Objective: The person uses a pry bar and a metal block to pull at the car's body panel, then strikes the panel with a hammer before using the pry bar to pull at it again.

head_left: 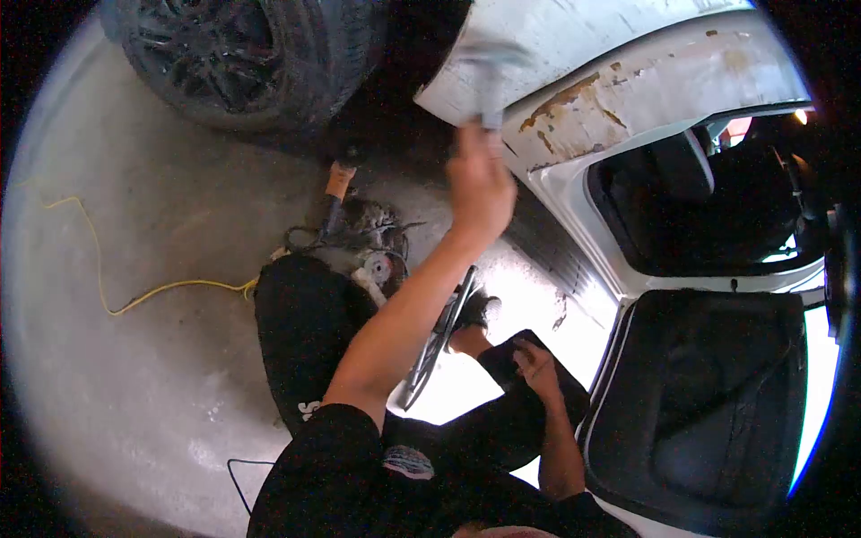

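Observation:
My left hand (482, 184) is closed around the handle of a hammer (489, 76), which is blurred by motion. The hammer head is in front of the white body panel (547, 45), near its lower edge; contact cannot be made out. Right of it, a second panel (592, 112) shows chipped, brownish patches. My right hand (538, 366) rests on my right knee, fingers loosely bent and slightly apart, with nothing visible in it.
A dark wheel (215, 54) stands at upper left. An orange-and-black power tool (336, 193) and a disc (377, 265) lie on the floor beside my left knee. A yellow cord (170, 287) crosses the concrete. An open vehicle door (700, 394) is at right.

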`<state>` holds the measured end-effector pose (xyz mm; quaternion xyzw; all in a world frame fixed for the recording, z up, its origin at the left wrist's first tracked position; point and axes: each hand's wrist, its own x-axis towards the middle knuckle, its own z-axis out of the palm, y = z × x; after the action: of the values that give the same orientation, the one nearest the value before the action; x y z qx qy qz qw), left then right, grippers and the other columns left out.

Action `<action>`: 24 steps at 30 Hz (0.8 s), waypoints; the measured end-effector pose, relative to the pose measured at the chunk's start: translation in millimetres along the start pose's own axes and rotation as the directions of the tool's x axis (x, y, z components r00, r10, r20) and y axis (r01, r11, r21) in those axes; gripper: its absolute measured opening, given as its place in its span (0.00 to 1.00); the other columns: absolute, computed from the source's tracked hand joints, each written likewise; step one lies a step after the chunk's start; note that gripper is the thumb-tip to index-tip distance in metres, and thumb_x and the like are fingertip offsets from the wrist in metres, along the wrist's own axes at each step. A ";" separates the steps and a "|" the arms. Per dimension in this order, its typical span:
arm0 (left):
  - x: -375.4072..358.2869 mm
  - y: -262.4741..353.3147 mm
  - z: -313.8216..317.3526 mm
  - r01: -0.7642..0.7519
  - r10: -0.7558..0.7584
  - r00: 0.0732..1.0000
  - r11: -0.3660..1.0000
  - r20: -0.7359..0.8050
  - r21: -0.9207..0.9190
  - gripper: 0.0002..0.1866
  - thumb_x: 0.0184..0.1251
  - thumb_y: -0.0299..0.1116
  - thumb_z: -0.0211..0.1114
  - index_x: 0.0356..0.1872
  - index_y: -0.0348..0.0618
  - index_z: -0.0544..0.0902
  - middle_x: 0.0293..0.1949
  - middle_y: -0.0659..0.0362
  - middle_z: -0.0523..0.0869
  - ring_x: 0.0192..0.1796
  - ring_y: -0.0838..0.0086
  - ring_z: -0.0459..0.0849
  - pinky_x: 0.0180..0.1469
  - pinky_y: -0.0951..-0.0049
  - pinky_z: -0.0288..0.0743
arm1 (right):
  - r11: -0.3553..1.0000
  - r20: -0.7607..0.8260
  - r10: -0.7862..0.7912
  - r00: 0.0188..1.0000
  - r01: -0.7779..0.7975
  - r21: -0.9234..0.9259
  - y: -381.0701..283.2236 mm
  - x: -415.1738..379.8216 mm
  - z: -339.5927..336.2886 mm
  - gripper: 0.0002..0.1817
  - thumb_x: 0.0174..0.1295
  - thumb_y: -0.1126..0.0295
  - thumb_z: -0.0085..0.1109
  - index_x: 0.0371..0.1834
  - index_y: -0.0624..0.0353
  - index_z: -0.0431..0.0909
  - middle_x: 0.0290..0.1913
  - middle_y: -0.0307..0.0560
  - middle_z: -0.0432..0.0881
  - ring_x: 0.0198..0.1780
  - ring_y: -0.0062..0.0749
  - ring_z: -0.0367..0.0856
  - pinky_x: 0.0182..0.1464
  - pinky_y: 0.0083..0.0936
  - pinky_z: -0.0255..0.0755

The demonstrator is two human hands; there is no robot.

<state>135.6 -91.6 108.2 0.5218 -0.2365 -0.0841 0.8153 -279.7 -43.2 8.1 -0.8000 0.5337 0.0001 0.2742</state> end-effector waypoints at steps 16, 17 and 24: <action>22.7 29.4 -10.5 0.194 -0.249 0.873 0.966 0.419 0.168 0.20 0.80 0.37 0.51 0.62 0.32 0.73 0.47 0.32 0.85 0.50 0.37 0.84 0.53 0.47 0.75 | 0.999 0.109 0.045 0.993 -0.046 0.014 -27.4 5.8 14.5 0.20 0.69 0.65 0.63 0.60 0.63 0.81 0.30 0.43 0.85 0.27 0.23 0.81 0.32 0.24 0.75; 21.4 17.9 -12.9 0.087 -0.098 0.931 0.995 0.352 0.049 0.19 0.80 0.38 0.52 0.60 0.33 0.75 0.42 0.34 0.85 0.47 0.39 0.85 0.50 0.49 0.76 | 1.000 0.089 0.020 0.996 -0.022 0.021 -23.9 2.4 16.7 0.19 0.69 0.66 0.62 0.60 0.62 0.82 0.30 0.43 0.85 0.27 0.23 0.81 0.32 0.24 0.75; 12.6 10.3 -2.0 0.085 -0.085 0.996 0.996 0.003 0.014 0.16 0.79 0.37 0.53 0.57 0.37 0.76 0.37 0.40 0.86 0.45 0.38 0.85 0.46 0.46 0.76 | 0.993 0.053 -0.072 0.996 0.066 0.097 -2.5 -11.5 27.5 0.18 0.69 0.67 0.62 0.58 0.62 0.82 0.31 0.49 0.87 0.30 0.27 0.82 0.35 0.26 0.76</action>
<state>146.5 -90.3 120.4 0.5369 -0.2162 -0.1181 0.8068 -274.5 -20.6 -10.9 -0.8037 0.4972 -0.0122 0.3267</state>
